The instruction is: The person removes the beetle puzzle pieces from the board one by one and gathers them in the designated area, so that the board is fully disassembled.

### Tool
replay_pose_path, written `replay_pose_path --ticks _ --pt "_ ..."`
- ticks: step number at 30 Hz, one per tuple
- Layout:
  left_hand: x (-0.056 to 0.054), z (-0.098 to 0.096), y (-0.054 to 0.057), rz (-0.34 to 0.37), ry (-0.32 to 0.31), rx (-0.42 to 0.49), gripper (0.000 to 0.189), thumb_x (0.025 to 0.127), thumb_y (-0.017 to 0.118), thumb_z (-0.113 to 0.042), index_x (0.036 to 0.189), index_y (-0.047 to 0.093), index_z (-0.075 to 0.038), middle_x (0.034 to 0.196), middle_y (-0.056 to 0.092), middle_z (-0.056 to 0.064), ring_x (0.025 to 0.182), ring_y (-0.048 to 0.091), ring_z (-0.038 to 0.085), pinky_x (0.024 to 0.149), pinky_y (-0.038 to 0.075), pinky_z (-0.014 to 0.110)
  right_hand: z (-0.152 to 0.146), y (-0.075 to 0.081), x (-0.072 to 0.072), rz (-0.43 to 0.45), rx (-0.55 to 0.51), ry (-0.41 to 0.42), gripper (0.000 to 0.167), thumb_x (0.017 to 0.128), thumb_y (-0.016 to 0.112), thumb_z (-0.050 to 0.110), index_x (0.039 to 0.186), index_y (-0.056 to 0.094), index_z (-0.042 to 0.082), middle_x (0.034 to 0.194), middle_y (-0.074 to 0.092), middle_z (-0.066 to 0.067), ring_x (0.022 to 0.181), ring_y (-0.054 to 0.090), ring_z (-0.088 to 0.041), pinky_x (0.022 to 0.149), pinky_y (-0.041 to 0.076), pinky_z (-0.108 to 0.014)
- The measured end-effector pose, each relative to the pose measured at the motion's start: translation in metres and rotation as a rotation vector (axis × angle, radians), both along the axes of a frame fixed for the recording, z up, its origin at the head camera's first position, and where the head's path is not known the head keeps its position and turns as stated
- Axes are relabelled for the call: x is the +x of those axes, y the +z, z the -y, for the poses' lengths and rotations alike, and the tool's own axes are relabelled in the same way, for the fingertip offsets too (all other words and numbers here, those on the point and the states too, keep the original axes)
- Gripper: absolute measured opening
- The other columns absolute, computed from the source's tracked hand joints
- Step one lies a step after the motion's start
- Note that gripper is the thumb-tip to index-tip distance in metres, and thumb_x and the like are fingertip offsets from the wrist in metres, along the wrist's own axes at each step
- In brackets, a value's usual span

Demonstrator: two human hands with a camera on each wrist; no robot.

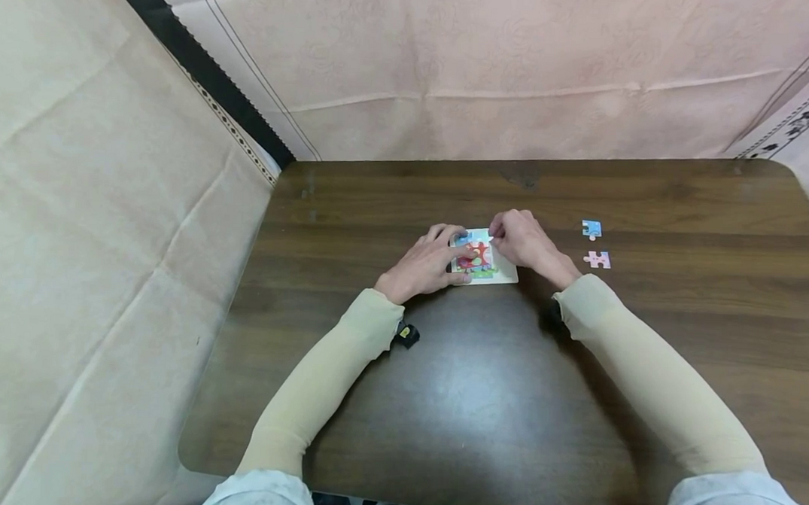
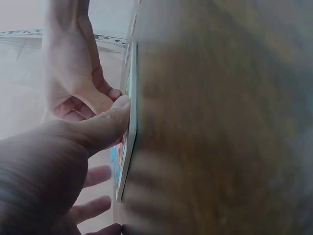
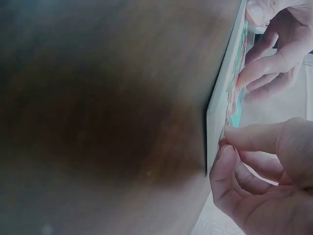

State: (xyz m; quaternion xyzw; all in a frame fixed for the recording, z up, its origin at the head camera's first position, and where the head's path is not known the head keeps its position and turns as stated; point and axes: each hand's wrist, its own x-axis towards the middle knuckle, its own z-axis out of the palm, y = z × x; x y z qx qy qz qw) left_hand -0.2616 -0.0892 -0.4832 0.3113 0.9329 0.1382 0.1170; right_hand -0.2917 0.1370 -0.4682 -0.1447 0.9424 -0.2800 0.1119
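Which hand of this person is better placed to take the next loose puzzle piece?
Probably the right hand: it is nearer to the blue piece and the pink piece, while the left hand touches the puzzle board, farther away.

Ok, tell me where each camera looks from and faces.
Head: on the head, facing forward and down at the brown wooden table; left grip, right grip and cream-sleeved arms show.
Left wrist: worn there, facing the flat white-edged puzzle board; both grips show.
Right wrist: worn there, facing that board from the right; both grips show.
Shared: the board and both grips appear in both wrist views.
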Motion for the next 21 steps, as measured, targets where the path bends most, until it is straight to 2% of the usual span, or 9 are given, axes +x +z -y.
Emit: replay_pose_path --ticks 6,14,21 --pt "-0.001 -0.002 0.003 -0.011 -0.004 -0.019 0.051 0.104 0.072 -0.047 0.151 0.067 -0.029 0.162 0.048 0.007 0.151 0.041 0.031 0.127 0.039 0.054 0.0 -0.001 -0.001 -0.042 -0.013 0.007 0.022 0.102 0.07 0.003 0.119 0.076 -0.009 0.119 0.077 -0.03 0.105 0.073 -0.041 0.096 0.061 -0.055" --pt "-0.001 -0.001 0.002 0.031 0.021 0.013 0.055 0.103 0.074 -0.047 0.153 0.065 -0.026 0.165 0.044 0.009 0.152 0.039 0.031 0.13 0.035 0.053 -0.002 0.003 0.006 -0.119 -0.031 0.014 0.023 0.1 0.071 0.002 0.118 0.078 -0.01 0.116 0.078 -0.031 0.104 0.076 -0.043 0.096 0.063 -0.057" --pt "0.0 0.001 0.0 0.055 0.032 0.029 0.055 0.103 0.074 -0.046 0.154 0.064 -0.026 0.17 0.04 0.01 0.157 0.035 0.031 0.133 0.032 0.053 -0.015 0.002 0.011 -0.107 -0.046 -0.038 0.023 0.102 0.069 0.003 0.119 0.079 -0.009 0.118 0.078 -0.032 0.1 0.074 -0.042 0.094 0.063 -0.057"
